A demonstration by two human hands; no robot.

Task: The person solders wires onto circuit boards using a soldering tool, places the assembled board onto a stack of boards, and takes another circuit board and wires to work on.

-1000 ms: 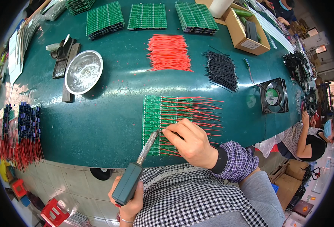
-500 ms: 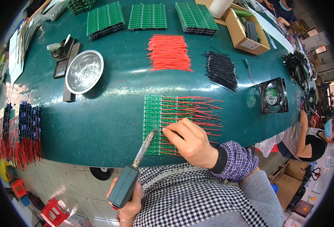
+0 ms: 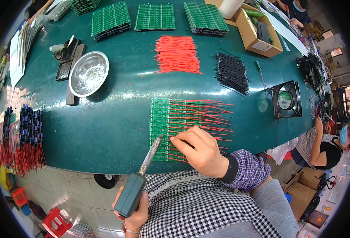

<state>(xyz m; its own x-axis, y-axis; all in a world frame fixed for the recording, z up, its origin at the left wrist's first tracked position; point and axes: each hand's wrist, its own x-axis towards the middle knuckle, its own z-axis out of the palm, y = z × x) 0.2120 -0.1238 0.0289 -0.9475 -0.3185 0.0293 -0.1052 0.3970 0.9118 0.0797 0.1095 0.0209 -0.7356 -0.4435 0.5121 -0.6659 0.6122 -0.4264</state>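
A green circuit board panel lies on the table in front of me, with several red wires laid across it, their ends reaching past its right edge. My left hand is closed around the dark green handle of a soldering iron. The iron slants up and right, its tip over the middle of the panel, close to my right fingertips. My right hand is closed in a pinch above the panel, at the end of a red wire. The fingers hide most of that wire.
Beyond the panel are a bundle of red wires and a black bundle. A metal bowl stands left, a black fan right. Board stacks and a cardboard box line the back. Wired boards sit far left.
My right hand has shifted slightly toward me along the panel, still pinched. The iron's tip has drawn back a little to the left, away from the fingertips.
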